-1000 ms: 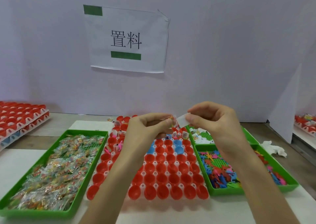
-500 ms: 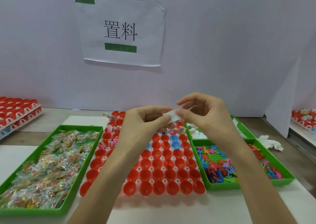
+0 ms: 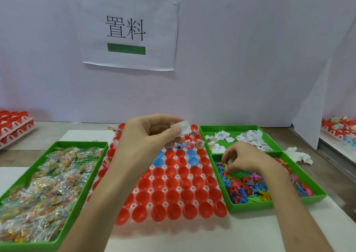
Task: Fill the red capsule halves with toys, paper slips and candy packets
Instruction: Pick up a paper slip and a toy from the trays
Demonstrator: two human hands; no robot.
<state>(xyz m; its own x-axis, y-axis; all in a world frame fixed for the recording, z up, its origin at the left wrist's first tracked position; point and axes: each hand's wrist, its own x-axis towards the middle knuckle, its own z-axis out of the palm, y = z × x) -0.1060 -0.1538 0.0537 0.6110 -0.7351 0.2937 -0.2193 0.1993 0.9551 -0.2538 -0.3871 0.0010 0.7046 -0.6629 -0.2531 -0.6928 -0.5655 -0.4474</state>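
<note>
A white rack of red capsule halves lies in the middle of the table; a few halves are blue, and the far rows hold slips and toys. My left hand is raised above the rack's far end, thumb and fingers pinched on a white paper slip. My right hand reaches down into the green toy tray, fingertips curled among the small coloured plastic toys. Whether it grips a toy I cannot tell. Loose paper slips lie in the green tray behind.
A green tray of clear candy packets sits on the left. Stacked racks of red halves stand at the far left, more filled racks at the far right. A crumpled white tissue lies right of the trays. A paper sign hangs on the back wall.
Both hands were together on the slip above the rack. My right hand has let go and dropped to the toy tray; my left hand keeps the slip.
</note>
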